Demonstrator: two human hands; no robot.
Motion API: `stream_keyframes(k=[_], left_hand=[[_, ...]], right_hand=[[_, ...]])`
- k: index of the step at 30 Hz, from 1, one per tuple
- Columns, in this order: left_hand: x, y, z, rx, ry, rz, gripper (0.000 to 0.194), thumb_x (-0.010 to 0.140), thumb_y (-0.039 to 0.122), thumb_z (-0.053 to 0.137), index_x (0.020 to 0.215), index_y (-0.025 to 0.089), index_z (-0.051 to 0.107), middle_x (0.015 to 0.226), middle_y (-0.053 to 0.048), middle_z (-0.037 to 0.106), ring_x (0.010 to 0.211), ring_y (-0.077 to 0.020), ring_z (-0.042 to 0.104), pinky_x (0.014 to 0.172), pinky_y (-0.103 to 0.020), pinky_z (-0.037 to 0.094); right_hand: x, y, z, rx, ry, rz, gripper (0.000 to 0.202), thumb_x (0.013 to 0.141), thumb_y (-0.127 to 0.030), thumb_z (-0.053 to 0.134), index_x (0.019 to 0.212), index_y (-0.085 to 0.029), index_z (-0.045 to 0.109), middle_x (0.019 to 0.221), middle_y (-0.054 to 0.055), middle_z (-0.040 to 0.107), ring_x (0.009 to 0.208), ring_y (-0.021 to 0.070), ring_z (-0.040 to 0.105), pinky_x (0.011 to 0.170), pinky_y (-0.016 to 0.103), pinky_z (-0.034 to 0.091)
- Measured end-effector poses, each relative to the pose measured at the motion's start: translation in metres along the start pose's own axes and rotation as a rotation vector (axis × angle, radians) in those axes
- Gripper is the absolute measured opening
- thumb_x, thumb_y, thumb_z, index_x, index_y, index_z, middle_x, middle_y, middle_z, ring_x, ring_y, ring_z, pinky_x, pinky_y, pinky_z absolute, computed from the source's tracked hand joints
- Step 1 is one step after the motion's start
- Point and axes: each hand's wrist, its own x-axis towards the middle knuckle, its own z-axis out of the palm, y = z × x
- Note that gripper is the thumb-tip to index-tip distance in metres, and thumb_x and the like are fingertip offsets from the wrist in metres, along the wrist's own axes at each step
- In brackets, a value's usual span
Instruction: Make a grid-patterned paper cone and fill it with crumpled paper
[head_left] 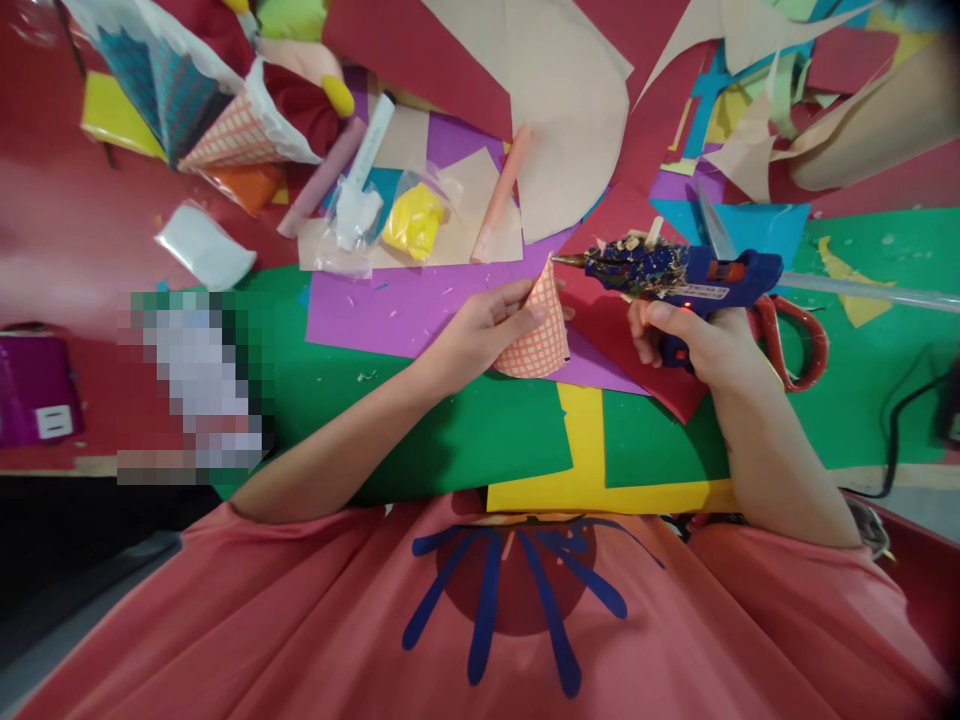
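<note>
Checked cone point(551, 335), orange on white, was located at the middle of the work area, pointed end toward the far side and wide end toward the near side. The left hand point(487, 335) pinched it between thumb and fingers from the left, which likely kept the rolled shape closed and left the point accessible. The right hand point(697, 335) was wrapped around the handle of the glue gun point(727, 275); trigger pressure could not be determined. The nozzle point(571, 260) pointed left and met or nearly met the cone's point; actual contact could not be confirmed. This level alignment presumably allowed precise aim while the fingers remained clear of the metal end. The clear glue stick point(862, 288) projected from the rear of the tool toward the right, unobstructed.

The purple sheet point(367, 315) and green sheet point(465, 430) lay flat beneath the work, probably serving also as surface protection. Scissors point(816, 350) rested to the right, handles toward the near side, within reach. The yellow packet point(416, 222) and marker point(373, 140) lay at the far left, apart from the nozzle. Finished-looking cones point(240, 125) stood apart there too, likely to avoid crushing.
</note>
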Motion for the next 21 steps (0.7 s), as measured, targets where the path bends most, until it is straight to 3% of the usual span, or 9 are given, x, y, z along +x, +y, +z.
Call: stream_keyframes(k=[21], left_hand=[[0.0005,-0.002,-0.001,0.007,0.027,-0.007,0.041,0.079,0.045,0.069,0.109,0.017,0.067,0.101,-0.006,0.074,0.102,-0.0249,0.068,0.091,-0.038,0.054]], right_hand=[[-0.001,0.0045,-0.0036,-0.029,-0.03,-0.03,0.032,0.079,-0.045,0.067,0.061,-0.02,0.06,0.051,-0.002,0.058,0.042,0.0098,0.052,0.041,0.024,0.041]])
